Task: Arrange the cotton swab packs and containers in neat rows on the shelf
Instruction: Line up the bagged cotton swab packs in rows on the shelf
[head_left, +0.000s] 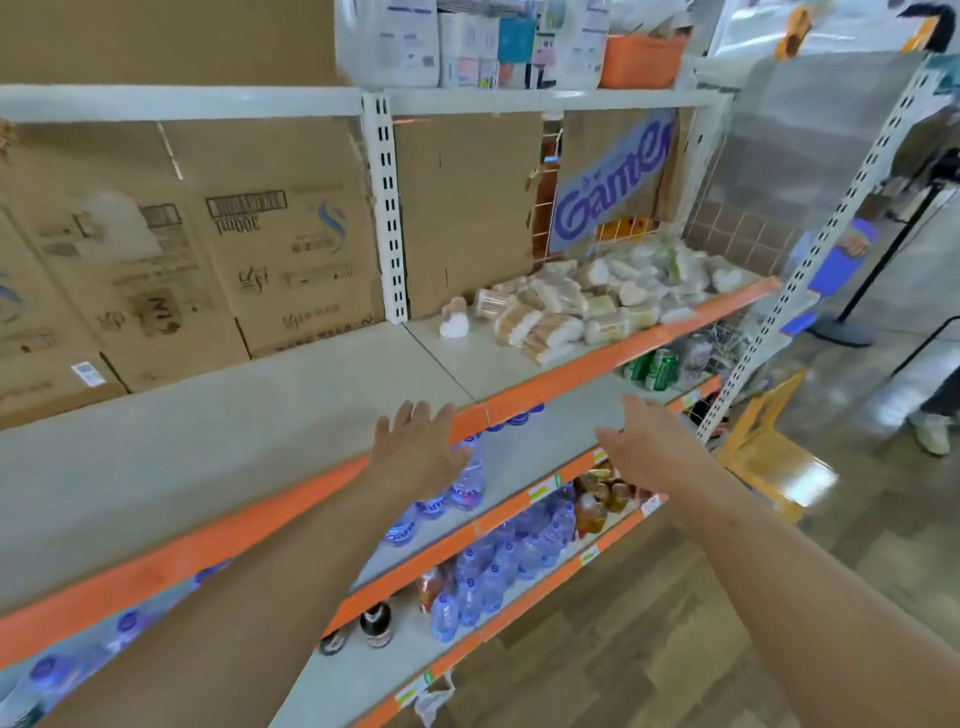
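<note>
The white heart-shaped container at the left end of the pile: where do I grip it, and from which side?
Pinch the white heart-shaped container across its side walls, probably coming from the front-left with the left hand: bare shelf lies there, while cotton swab packs crowd its right. Blur hides its exact pose.

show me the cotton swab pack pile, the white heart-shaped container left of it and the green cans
cotton swab pack pile (550, 314): head view, a pack near its middle
white heart-shaped container (453, 327): head view, its white face
green cans (661, 370): head view, side of nearest can
</note>
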